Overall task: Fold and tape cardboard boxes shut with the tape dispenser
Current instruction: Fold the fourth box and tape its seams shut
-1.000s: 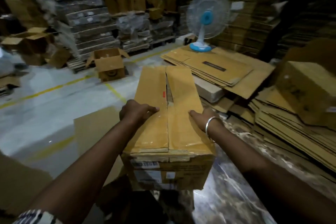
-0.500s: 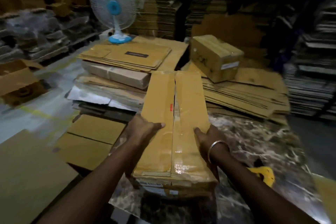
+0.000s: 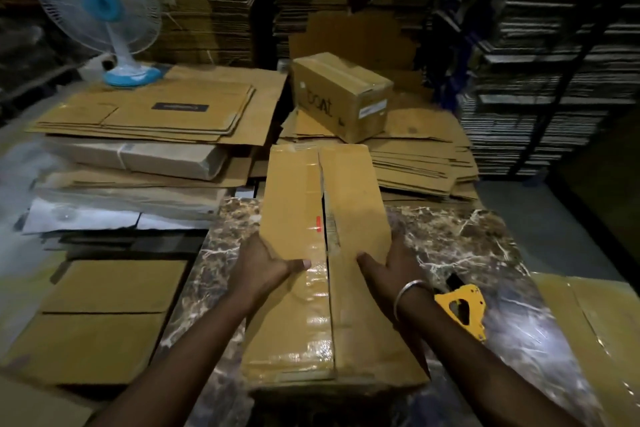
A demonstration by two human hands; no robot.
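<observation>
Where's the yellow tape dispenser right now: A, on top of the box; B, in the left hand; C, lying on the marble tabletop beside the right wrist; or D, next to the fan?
C: the yellow tape dispenser lies on the marble tabletop beside the right wrist, unheld.

The long box [image 3: 349, 204] is tan-yellow with a small red mark near its seam. The tabletop [image 3: 460, 239] is dark brown marble, veined white. The tape dispenser [image 3: 462, 308] is yellow. The far-left fan [image 3: 100, 7] is white with a blue hub and base.

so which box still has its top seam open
The long box under both hands; its flaps gape along the middle. The small box behind is taped shut.
</observation>
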